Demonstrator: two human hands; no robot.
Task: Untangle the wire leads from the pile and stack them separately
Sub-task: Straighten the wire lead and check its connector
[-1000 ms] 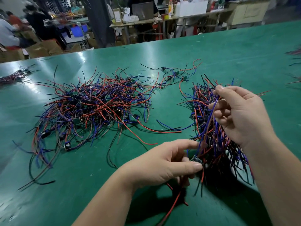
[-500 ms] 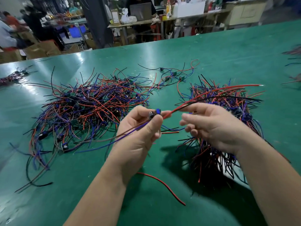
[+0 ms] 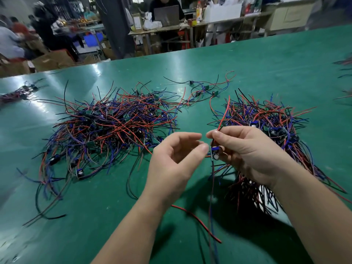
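The smooth green worktop [image 3: 266, 60] carries two heaps of thin red, blue and black wire: the tangled pile [image 3: 114, 126] at left and the separate stack [image 3: 270, 119] at right. The right hand [image 3: 247, 155] pinches one wire lead [image 3: 215, 151] by its small blue component, ends dangling. The left hand [image 3: 171, 164] has a wide, empty grip just beside it. One loose red wire [image 3: 198, 220] lies near, with bare worktop around it.

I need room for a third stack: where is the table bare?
Bare green tabletop beyond the right-hand pile of red, blue and black wire leads, and near-left, below the big tangled pile. Crowded: the gap between the piles.
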